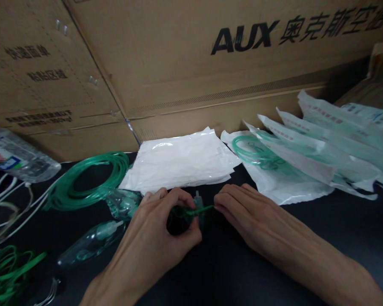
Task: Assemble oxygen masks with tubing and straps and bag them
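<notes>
In the head view, my left hand (159, 231) curls around a clear green oxygen mask (198, 199), thumb and fingers closed on its edge; most of this mask is hidden behind the hand. A thin green elastic strap (206, 209) runs from it to the right. My right hand (249, 210) pinches the far end of that strap, stretched roughly level between both hands. Left of my left hand lie a second clear mask (121, 203) and a third mask (91, 242) with a pale connector.
Coiled green tubing (65, 199) lies at the left, with loose green straps (6, 272) nearer and a plastic bottle (22, 157) behind. White packaging bags (181, 161) are stacked at the centre. Several bagged tubing sets (306, 144) lean at the right. A large cardboard box (166, 55) stands behind.
</notes>
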`<state>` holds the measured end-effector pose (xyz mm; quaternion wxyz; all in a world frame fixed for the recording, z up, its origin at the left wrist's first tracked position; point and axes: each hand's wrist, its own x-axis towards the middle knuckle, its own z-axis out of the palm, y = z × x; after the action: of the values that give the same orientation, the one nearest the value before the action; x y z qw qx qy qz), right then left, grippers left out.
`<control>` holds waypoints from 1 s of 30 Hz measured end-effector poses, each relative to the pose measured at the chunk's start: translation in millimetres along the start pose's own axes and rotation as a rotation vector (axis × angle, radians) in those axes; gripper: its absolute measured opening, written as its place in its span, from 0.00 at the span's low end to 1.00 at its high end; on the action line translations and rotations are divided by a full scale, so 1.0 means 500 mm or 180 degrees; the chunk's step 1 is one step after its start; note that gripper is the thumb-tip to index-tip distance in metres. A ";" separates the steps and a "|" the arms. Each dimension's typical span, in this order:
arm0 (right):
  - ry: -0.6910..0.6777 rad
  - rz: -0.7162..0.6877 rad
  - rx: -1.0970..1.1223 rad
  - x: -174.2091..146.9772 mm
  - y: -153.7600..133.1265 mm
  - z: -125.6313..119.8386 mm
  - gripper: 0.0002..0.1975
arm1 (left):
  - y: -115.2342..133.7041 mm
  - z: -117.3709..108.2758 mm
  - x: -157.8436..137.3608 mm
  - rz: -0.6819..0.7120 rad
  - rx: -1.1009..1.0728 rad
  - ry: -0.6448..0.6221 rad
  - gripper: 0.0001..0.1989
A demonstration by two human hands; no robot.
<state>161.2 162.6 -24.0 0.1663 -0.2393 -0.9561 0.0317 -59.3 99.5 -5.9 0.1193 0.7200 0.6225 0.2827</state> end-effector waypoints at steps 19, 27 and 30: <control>0.0182 0.0465 0.1138 0.006 -0.011 -0.022 0.10 | 0.014 -0.013 -0.003 -0.0238 -0.0589 0.0049 0.09; 0.0081 0.1609 0.3237 0.024 -0.019 -0.031 0.17 | 0.013 -0.012 -0.010 -0.0104 -0.1588 0.0074 0.15; -0.0198 0.1493 0.4026 0.035 -0.033 -0.037 0.16 | 0.018 -0.004 -0.012 -0.0108 -0.2066 0.0064 0.19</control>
<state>145.5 156.0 0.9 0.2354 -0.2962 -0.6805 0.6275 -53.3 91.4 -1.2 0.3412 0.6311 0.5129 0.4714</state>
